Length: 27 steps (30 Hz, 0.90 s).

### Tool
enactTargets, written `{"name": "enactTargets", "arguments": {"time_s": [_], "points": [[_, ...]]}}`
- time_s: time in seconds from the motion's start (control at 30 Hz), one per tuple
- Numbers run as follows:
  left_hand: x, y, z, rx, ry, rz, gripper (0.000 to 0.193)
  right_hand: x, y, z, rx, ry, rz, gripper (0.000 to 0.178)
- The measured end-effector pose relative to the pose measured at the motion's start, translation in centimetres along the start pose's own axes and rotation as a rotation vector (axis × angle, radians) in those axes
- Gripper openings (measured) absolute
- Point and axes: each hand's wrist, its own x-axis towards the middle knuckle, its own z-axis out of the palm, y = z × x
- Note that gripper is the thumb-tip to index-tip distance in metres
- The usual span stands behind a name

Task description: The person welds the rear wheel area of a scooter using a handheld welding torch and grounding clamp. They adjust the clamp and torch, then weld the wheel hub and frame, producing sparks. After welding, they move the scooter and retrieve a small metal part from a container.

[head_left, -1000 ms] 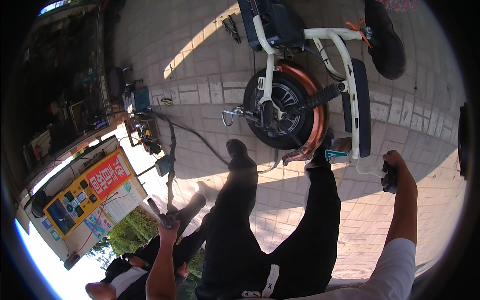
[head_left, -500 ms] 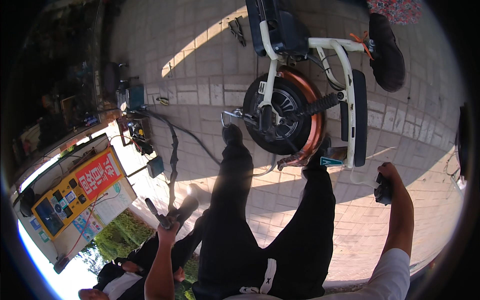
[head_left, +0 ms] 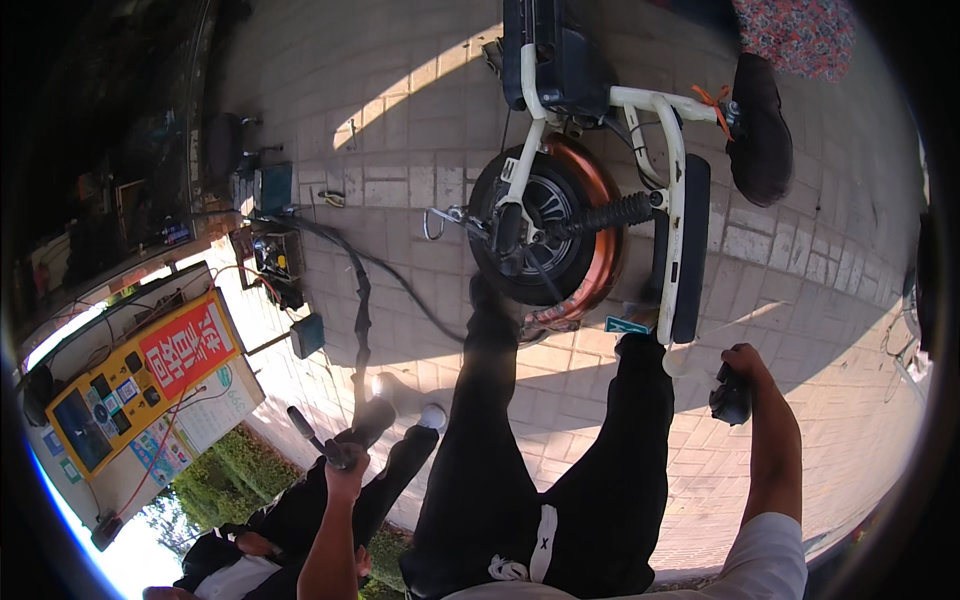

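My left hand (head_left: 345, 478) is closed around a dark hand tool (head_left: 312, 432) with a straight bar pointing up and left; its exact kind I cannot make out. Off to the right, my right hand (head_left: 745, 362) grips a black rounded object (head_left: 732, 398), and a pale wire or strip runs from it toward the bike's tail. In front of my legs is an electric bike (head_left: 672, 230) with a cream frame. Its rear wheel (head_left: 535, 230) has a black tyre under a copper-coloured mudguard (head_left: 600, 260). A small green plate (head_left: 627, 325) sits by its tail.
A dark hose (head_left: 390, 275) snakes across the paving from an open toolbox (head_left: 272, 262). Pliers (head_left: 332, 198) lie nearby. At left stands a yellow charging panel (head_left: 130, 390). One person (head_left: 240, 560) is at lower left; another's dark shoe (head_left: 760, 130) is beyond the bike.
The bike has shifted left in the picture as the view moved. My right hand, with the black object, appears further left and slightly lower. A pale shoe shows more clearly beside my left leg.
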Motion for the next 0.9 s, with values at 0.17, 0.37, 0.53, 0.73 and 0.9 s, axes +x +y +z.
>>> {"name": "enactTargets", "arguments": {"time_s": [0.17, 0.37, 0.53, 0.73, 0.9], "points": [[-6.2, -0.3, -2.1, 0.148, 0.072, 0.096, 0.027, 2.4, -0.1, 0.6, -0.026, -0.004, -0.021, 0.047], [-8.0, 2.8, -4.9, 0.159, 0.117, 0.144, 0.028, 2.9, 0.6, 0.7, -0.061, -0.037, -0.072, 0.049], [-6.3, 5.7, -4.3, 0.091, 0.115, 0.121, 0.025, 1.8, 0.9, 0.6, -0.053, -0.017, -0.081, 0.052], [-6.7, 9.2, -3.1, 0.127, 0.045, 0.068, 0.023, -5.3, 0.1, -1.4, -0.005, 0.025, -0.098, 0.050], [-8.9, 8.1, -4.2, 0.008, 0.047, 0.080, 0.021, -14.0, -1.6, -3.1, 0.060, 0.020, -0.118, 0.048]]}}
